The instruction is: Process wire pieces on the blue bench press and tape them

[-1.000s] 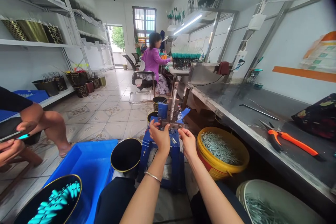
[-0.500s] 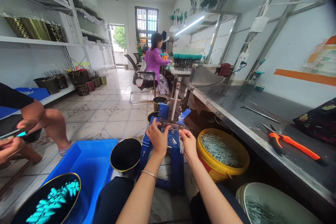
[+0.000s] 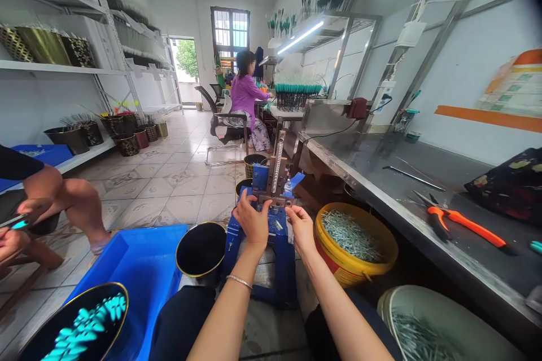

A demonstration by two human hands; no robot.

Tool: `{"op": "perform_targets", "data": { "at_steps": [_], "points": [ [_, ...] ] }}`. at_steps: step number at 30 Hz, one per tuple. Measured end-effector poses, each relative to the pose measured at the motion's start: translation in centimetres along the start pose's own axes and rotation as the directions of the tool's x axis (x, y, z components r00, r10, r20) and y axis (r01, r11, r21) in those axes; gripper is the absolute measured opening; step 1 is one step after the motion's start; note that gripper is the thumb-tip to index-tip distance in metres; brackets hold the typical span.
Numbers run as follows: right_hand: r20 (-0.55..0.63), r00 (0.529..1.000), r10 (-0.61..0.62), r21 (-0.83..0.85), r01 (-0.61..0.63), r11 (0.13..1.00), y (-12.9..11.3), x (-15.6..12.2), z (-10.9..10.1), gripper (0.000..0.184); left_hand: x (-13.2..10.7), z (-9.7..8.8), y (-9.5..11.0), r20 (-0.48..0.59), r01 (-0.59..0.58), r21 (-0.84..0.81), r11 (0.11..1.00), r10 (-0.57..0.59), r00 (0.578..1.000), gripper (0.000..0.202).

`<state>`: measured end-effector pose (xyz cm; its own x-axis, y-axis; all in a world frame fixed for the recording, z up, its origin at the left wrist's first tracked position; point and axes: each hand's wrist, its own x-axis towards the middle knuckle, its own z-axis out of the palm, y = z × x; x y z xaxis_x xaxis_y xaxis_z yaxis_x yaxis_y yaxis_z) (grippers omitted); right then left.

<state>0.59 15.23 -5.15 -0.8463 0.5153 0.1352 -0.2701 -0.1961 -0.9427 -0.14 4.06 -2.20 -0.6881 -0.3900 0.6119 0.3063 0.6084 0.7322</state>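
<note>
A blue metal press (image 3: 285, 271) with an upright spring column (image 3: 278, 162) stands on the floor between my knees. My left hand (image 3: 253, 223) is at the left of its working head, fingers curled and thumb up against the metal crossbar. On the other side my right hand (image 3: 301, 228) is closed in a pinch near the bar's right end. Whatever small piece the fingertips hold is too small to make out. A little light metal bit (image 3: 278, 225) lies on the press bed between the hands.
At right, a yellow bucket (image 3: 324, 245) and a pale bucket (image 3: 383, 307) hold thin metal pieces. Left are a black bin (image 3: 199, 254), a blue tray (image 3: 148, 262) and a bin of turquoise pieces (image 3: 91, 316). Orange-handled pliers (image 3: 474, 228) lie on the bench. Two other people sit nearby.
The view has shifted slightly, so the surroundings sit a little further left. Both my hands keep nearly the same place and grip at the press.
</note>
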Motion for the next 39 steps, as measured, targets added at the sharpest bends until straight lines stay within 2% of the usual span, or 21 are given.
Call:
{"op": "perform_targets", "data": {
  "at_steps": [6,11,15,23,31,39],
  "points": [
    [0.003,1.000,0.014,0.020,-0.014,1.000,-0.4,0.1,-0.1,0.023,0.3,-0.1,0.5,-0.046,0.036,0.097,0.995,-0.031,0.998,0.071],
    [-0.021,0.998,0.057,0.028,-0.057,0.998,-0.3,-0.1,-1.3,0.028,0.6,-0.2,0.7,-0.041,0.028,0.103,0.994,-0.024,0.999,0.071],
    [-0.057,0.996,0.063,0.018,-0.062,0.998,-0.1,-0.3,-2.2,0.024,0.6,-0.3,0.8,-0.036,0.035,0.115,0.993,-0.031,0.999,0.070],
    [-0.051,0.997,0.051,0.022,-0.050,0.999,-1.7,-0.4,-1.2,0.024,0.7,-0.3,0.9,-0.030,0.013,0.140,0.990,-0.009,1.000,0.070],
    [-0.015,0.999,-0.029,-0.021,0.029,0.999,-2.0,0.6,-0.7,0.028,1.0,-0.3,0.7,-0.016,0.005,0.150,0.989,-0.002,1.000,0.069],
    [-0.002,0.989,-0.150,-0.209,0.147,0.967,-1.0,1.5,-0.5,0.023,1.0,-0.3,0.7,-0.009,0.012,0.140,0.990,-0.011,1.000,0.070]
  ]
}}
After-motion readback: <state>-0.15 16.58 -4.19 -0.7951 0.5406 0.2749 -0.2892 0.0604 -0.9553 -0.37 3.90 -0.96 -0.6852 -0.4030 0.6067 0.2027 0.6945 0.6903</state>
